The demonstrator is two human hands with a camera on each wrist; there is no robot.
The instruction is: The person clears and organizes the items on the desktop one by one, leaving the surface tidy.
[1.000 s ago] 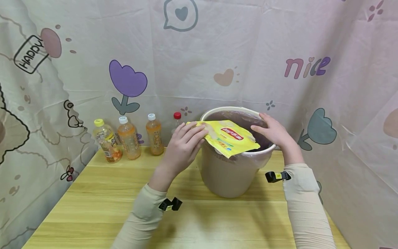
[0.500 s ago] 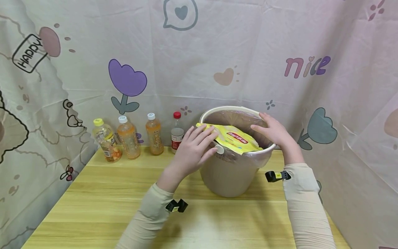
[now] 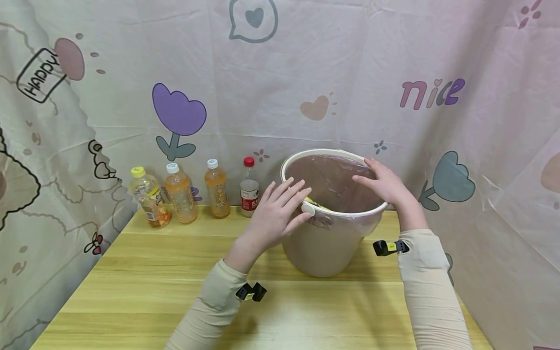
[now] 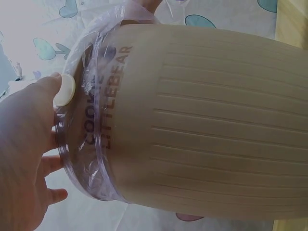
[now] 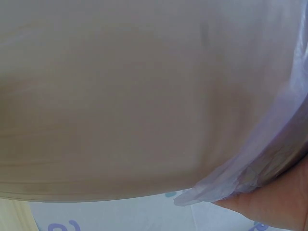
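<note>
A beige trash can [image 3: 323,250] stands on the table, with a clear plastic liner [image 4: 98,163] folded over its rim. Just inside the near left rim, a sliver of a yellow chip bag [image 3: 316,203] shows; the rest is hidden behind the can's wall. My left hand [image 3: 276,214] is at the left rim, fingers spread and fairly straight, holding nothing. In the left wrist view its thumb touches the round white handle knob [image 4: 66,90]. My right hand [image 3: 387,187] rests on the right rim, thumb extended over the opening. The right wrist view shows only part of it beside the liner.
Several drink bottles stand in a row at the back left: a yellow-capped bottle [image 3: 150,199], two white-capped orange bottles [image 3: 182,199] and a red-capped bottle [image 3: 249,189]. A printed cloth backdrop [image 3: 271,87] closes off the rear and sides of the wooden table [image 3: 175,272].
The yellow chip bag has dropped from the can's mouth down inside it. My left hand let go of it and shifted slightly right with spread fingers. My right hand stayed on the rim.
</note>
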